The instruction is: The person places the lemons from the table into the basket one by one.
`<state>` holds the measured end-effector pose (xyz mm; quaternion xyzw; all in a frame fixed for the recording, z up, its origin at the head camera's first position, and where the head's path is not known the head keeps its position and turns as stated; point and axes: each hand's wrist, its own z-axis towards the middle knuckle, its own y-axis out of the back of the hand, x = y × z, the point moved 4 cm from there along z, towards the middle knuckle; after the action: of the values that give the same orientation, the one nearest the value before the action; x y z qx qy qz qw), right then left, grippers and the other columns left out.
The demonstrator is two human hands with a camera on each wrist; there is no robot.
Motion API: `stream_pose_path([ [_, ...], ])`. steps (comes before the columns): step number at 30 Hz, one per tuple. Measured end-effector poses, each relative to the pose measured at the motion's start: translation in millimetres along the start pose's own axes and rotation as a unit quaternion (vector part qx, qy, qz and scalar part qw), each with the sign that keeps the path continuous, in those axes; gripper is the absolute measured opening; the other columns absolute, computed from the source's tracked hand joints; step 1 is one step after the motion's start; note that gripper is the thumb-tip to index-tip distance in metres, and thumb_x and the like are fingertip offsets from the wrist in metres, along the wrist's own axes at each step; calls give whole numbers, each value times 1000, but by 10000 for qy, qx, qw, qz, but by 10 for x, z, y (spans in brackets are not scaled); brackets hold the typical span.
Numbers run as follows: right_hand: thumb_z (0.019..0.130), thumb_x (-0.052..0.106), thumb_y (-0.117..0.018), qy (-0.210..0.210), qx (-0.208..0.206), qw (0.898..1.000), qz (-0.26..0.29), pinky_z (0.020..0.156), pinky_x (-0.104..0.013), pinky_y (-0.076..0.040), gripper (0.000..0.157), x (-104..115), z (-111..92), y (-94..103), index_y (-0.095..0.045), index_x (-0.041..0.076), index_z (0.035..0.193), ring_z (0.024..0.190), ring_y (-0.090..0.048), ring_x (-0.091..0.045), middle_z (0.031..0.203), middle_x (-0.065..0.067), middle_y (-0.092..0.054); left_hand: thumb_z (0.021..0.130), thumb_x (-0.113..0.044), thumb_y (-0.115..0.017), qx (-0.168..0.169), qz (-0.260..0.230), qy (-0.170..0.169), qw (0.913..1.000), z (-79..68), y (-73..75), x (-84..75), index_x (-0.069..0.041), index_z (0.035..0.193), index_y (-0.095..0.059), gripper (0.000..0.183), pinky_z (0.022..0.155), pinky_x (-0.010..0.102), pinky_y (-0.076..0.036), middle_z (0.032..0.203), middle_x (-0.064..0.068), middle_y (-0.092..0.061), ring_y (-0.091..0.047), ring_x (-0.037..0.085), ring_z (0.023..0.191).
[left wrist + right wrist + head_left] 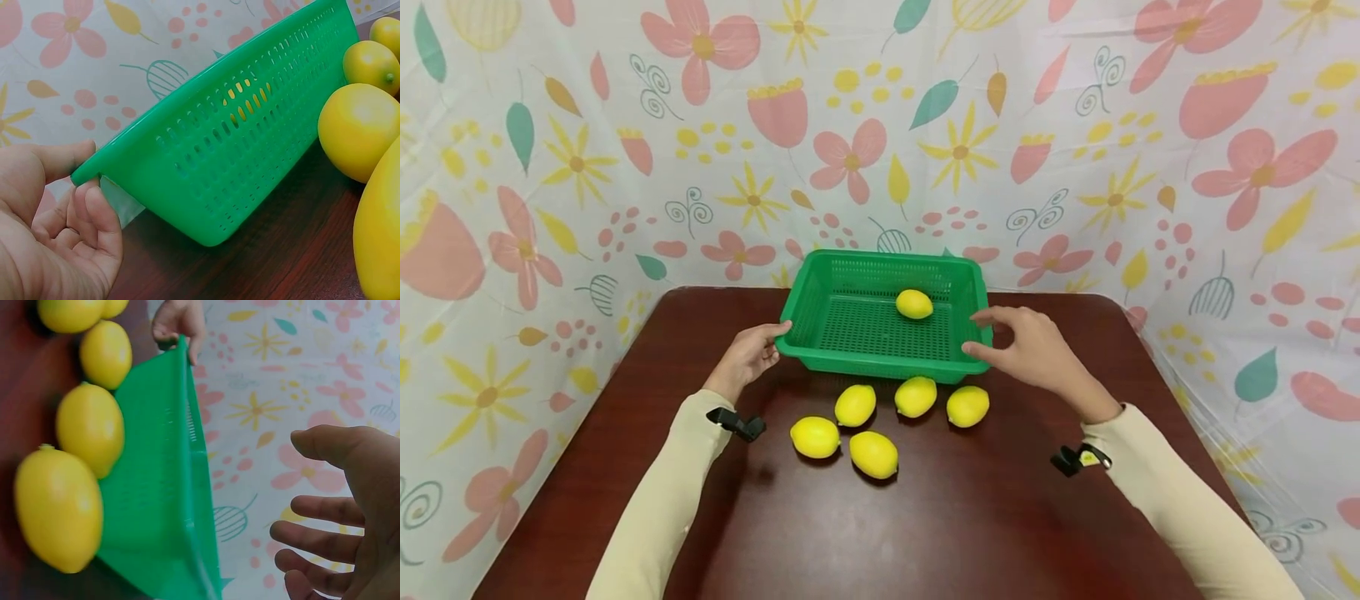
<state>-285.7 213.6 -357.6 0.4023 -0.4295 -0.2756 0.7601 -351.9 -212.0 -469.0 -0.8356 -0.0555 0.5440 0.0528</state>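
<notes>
A green plastic basket (880, 367) with slotted walls stands on the table, one lemon (914, 304) lying inside toward its back right. My left hand (748, 357) pinches the basket's left rim between thumb and fingers, as the left wrist view also shows. Over the right end of the basket is my right hand (1026, 343), thumb and fingers spread apart and holding nothing. In the right wrist view this hand (369, 506) appears apart from the rim. Several yellow lemons (874, 455) lie on the table along the basket's near side.
The dark brown wooden table (985, 517) extends toward me and to both sides of the basket. A floral-printed curtain (880, 125) hangs close behind the table's back edge and along both sides. Black straps (736, 423) circle both wrists.
</notes>
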Motion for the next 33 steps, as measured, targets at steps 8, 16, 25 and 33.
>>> stream_pose_path([
  [8,88,43,-82,-172,-166,9995,185,91,-55,-53,49,-112,-380,-136,-72,7,120,103,-66,-31,108,-9,-74,99,-26,-72,30,-47,9,10000,-32,39,7,-12,116,-66,24,63,19,-45,81,-4,-45,-43,8,62],
  [16,83,50,-83,-284,112,9995,29,88,-52,-54,53,-201,-652,-409,-74,11,118,103,-65,-28,107,-3,-74,98,-28,-72,43,-28,-59,10000,-35,38,6,-8,126,-62,36,63,18,-45,80,-4,-44,-42,8,62],
  [25,77,47,-90,-194,217,9995,-149,91,-54,-52,59,-312,-758,-718,-74,14,122,110,-60,-30,119,-5,-72,98,-27,-73,35,-55,-19,10000,-26,15,21,-7,126,-62,36,62,18,-45,83,-3,-45,-42,9,63],
  [33,74,44,-92,-225,407,9986,-234,89,-56,-53,65,-385,-718,-841,-72,15,128,114,-57,-35,127,-10,-68,99,-26,-72,-3,-59,-41,10000,-36,-31,5,-3,135,-58,45,61,18,-45,85,-2,-45,-42,8,63],
])
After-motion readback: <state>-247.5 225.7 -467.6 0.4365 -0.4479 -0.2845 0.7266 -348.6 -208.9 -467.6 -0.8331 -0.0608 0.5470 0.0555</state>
